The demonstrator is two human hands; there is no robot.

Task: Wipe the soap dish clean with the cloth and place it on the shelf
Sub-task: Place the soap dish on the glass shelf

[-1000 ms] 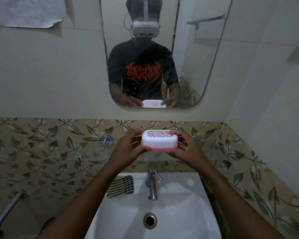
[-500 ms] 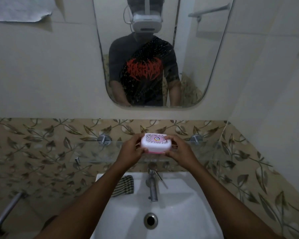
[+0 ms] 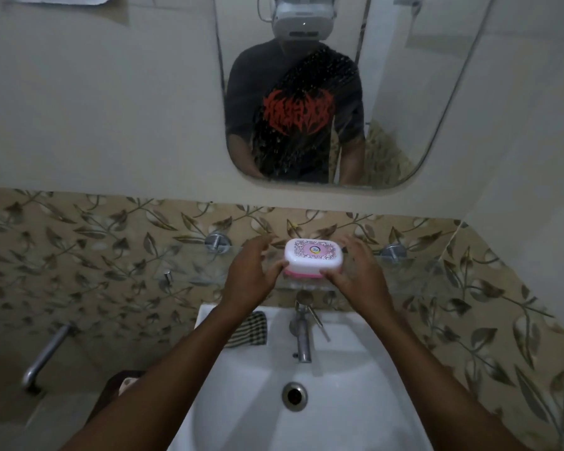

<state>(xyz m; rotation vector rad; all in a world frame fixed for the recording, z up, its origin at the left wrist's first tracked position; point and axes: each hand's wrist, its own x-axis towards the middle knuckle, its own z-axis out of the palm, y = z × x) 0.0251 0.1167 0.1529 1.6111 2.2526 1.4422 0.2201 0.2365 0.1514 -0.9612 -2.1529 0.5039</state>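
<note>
The soap dish point(image 3: 313, 259), white with a pink base and a patterned lid, sits closed on the glass shelf point(image 3: 415, 271) above the sink. My left hand point(image 3: 253, 276) is at its left end and my right hand point(image 3: 358, 275) at its right end. Both thumbs touch the dish's front edge, while the fingers are spread and lifted off it. The striped cloth point(image 3: 248, 330) lies folded on the sink's back left rim, partly hidden by my left forearm.
A chrome tap point(image 3: 302, 335) stands under the shelf over the white sink point(image 3: 339, 418). Two metal brackets point(image 3: 218, 243) hold the shelf to the leaf-patterned tiles. A mirror point(image 3: 404, 92) hangs above. A metal pipe point(image 3: 46, 356) sticks out low on the left.
Both hands carried the soap dish down and forward from in front of the mirror onto the glass shelf. The fingers have now spread away from it.
</note>
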